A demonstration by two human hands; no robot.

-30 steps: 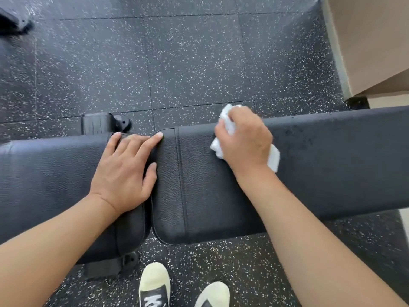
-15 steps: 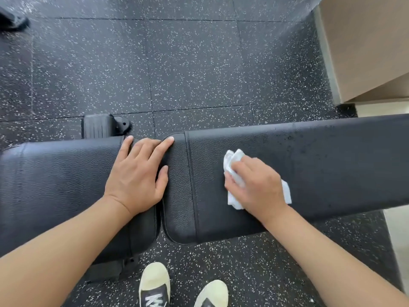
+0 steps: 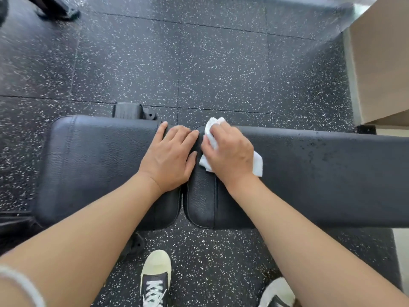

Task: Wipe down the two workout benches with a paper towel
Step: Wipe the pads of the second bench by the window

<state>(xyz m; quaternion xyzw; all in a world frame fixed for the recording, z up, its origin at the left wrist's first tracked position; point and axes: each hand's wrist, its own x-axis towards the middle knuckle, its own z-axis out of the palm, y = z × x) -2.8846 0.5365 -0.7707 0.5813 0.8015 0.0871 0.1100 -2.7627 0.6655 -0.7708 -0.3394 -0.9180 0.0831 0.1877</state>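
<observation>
Head view: from the person's head, facing steeply down, close over the bench point(image 3: 309, 173) and floor point(image 3: 221, 63).

Grained matt leatherette bench pads point(image 3: 99, 165); crumpled white paper towel point(image 3: 257, 165); speckled rubber floor point(image 3: 221, 63)

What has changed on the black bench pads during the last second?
The right hand, gripping the crumpled white paper towel, slid from the long black padded bench section toward the gap at its left end. The left hand stays flat on the shorter black pad.

Long pad point(image 3: 332, 173) open to right. Left hand point(image 3: 170, 158) blocks gap just beside right hand point(image 3: 230, 156). Left pad point(image 3: 95, 162) open.
</observation>
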